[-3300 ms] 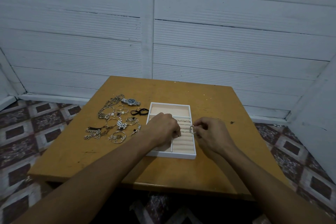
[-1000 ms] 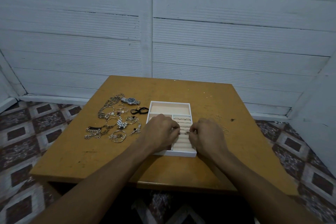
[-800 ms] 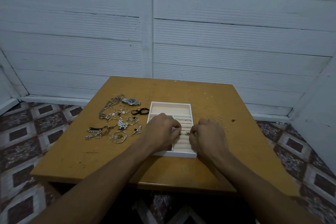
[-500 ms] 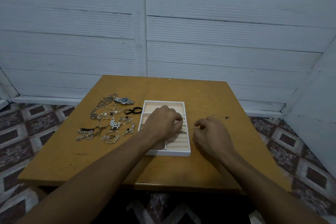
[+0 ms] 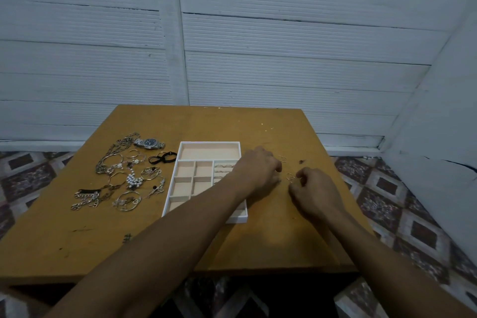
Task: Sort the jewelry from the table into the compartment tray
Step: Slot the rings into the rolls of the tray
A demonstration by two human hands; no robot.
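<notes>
Ochre wooden bench (image 5: 154, 240): right of the white beige-lined compartment tray (image 5: 210, 142), left hand (image 5: 258, 170) and right hand (image 5: 316, 190) curl fingers (image 5: 272, 162), grip unclear, beside a thin metal ring (image 5: 290, 177), probably best pinched edgewise.

Left hand (image 5: 258, 171): was extended forward, back turned upward, fingers bent down, tips hidden. Left forearm (image 5: 180, 227): was laid diagonally from the lower left. Right hand (image 5: 316, 192): was held just beside, apart, fingers curled; grip undetermined.
</notes>
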